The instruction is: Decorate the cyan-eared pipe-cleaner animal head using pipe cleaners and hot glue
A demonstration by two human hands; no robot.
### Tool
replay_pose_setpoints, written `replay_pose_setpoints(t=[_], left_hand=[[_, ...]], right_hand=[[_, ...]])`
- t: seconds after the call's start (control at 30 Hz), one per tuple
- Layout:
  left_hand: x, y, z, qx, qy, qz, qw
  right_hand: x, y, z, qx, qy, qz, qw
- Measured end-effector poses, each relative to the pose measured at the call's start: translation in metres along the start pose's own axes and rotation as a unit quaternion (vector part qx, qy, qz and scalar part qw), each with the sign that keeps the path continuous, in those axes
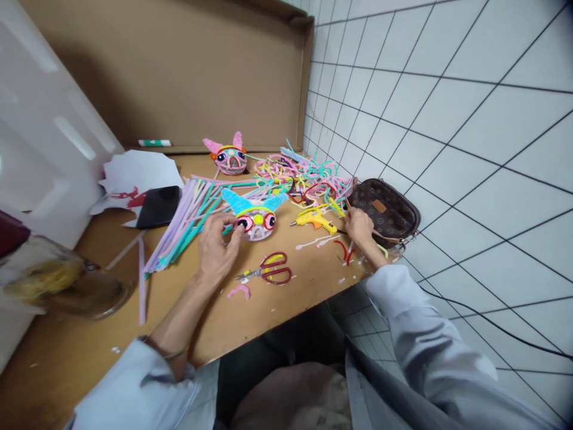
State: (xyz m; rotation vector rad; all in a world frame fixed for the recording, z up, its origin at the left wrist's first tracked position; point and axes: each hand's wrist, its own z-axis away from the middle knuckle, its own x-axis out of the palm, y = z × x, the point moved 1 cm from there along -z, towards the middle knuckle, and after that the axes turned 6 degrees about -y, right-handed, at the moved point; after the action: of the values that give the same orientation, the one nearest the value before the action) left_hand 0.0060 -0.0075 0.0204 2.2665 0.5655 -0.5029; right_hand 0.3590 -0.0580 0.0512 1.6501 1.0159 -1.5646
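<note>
My left hand (pixel 218 246) pinches the left side of a small pipe-cleaner animal head (pixel 258 224) with blue ears, red-rimmed round eyes and a yellow nose. At the right, my right hand (pixel 359 227) has its fingers curled together beside the brown bag, close to the ends of yellow pipe cleaners (pixel 336 206). What those fingers hold, if anything, I cannot make out. Between my hands lies a yellow glue gun (pixel 314 220), its nozzle pointing left. Nearer to me are red-handled scissors (pixel 274 270) and a curved pink piece (pixel 239 291).
A pink-eared head (pixel 231 160) stands behind, beside a tangled pile of pipe cleaners (pixel 308 176). Straight pipe cleaners (pixel 181 224) lie left, near a black phone (pixel 158 206). A glass jug (pixel 80 283) stands far left. The patterned bag (pixel 387 209) sits against the tiled wall (pixel 452 125).
</note>
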Motion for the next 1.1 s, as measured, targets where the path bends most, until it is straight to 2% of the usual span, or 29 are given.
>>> replay_pose_setpoints(t=[0.07, 0.13, 0.17, 0.23, 0.3, 0.37, 0.47, 0.53, 0.6, 0.67, 0.73, 0.9, 1.03, 1.1], left_hand=[[0.000, 0.001, 0.000, -0.003, 0.002, 0.009, 1.000], [-0.001, 0.003, -0.001, -0.007, 0.006, 0.019, 1.000], [-0.001, 0.004, -0.001, -0.007, 0.008, 0.023, 1.000], [-0.004, 0.008, -0.001, -0.005, 0.020, 0.029, 0.999], [-0.007, 0.012, 0.000, -0.001, 0.041, 0.029, 0.999], [-0.010, 0.016, 0.001, 0.001, 0.056, 0.039, 0.998], [-0.008, 0.023, 0.003, -0.003, 0.039, 0.139, 0.990], [-0.002, 0.027, 0.004, -0.019, -0.006, 0.271, 0.962], [0.003, 0.030, 0.005, -0.066, -0.071, 0.362, 0.927], [0.005, 0.033, 0.005, -0.101, -0.148, 0.367, 0.913], [0.003, 0.034, 0.005, -0.126, -0.190, 0.351, 0.908], [-0.003, 0.038, 0.003, -0.135, -0.181, 0.378, 0.898], [0.002, 0.044, 0.008, -0.170, -0.245, 0.404, 0.865], [0.004, 0.044, 0.010, -0.187, -0.274, 0.381, 0.863]], right_hand=[[-0.008, 0.001, 0.000, -0.018, 0.072, -0.116, 0.990], [-0.018, -0.002, 0.001, -0.053, 0.127, -0.277, 0.951], [-0.023, -0.006, 0.002, -0.072, 0.127, -0.359, 0.922], [-0.032, -0.017, 0.006, -0.103, 0.070, -0.508, 0.852], [-0.040, -0.033, 0.018, -0.134, -0.032, -0.601, 0.787], [-0.045, -0.051, 0.036, -0.167, -0.109, -0.622, 0.757], [-0.044, -0.080, 0.065, -0.205, -0.167, -0.599, 0.756], [-0.039, -0.099, 0.082, -0.237, -0.200, -0.580, 0.754], [-0.033, -0.114, 0.094, -0.271, -0.221, -0.567, 0.746], [-0.029, -0.124, 0.100, -0.299, -0.228, -0.557, 0.741], [-0.027, -0.126, 0.102, -0.316, -0.229, -0.546, 0.741], [-0.025, -0.112, 0.099, -0.311, -0.217, -0.532, 0.758], [-0.014, -0.111, 0.103, -0.310, -0.230, -0.534, 0.752], [-0.009, -0.113, 0.106, -0.312, -0.239, -0.536, 0.747]])
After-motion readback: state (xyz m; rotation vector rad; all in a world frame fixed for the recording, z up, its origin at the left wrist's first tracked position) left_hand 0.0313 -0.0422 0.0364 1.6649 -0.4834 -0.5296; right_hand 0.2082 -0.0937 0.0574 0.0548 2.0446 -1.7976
